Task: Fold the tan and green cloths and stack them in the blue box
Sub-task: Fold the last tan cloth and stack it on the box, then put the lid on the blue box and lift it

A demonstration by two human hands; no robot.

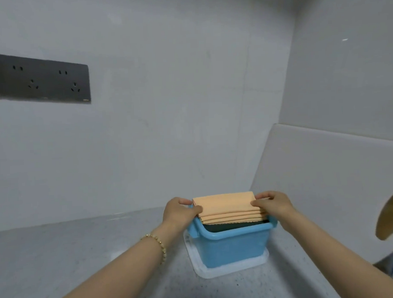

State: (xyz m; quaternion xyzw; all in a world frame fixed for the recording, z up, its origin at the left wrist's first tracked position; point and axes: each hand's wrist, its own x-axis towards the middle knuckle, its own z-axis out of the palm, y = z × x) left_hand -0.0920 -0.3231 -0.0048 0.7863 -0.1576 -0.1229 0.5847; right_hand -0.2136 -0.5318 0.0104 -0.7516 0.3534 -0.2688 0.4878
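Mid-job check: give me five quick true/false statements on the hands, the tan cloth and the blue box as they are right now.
1. The left hand and the right hand both grip the folded tan cloth. True.
2. The tan cloth lies spread out beside the blue box. False: it is folded and held at the box's open top.
3. The blue box stands on a white tray. True.
4. The blue box is tipped on its side. False: it stands upright.
5. A bracelet is on the right wrist. False: it is on the left wrist.
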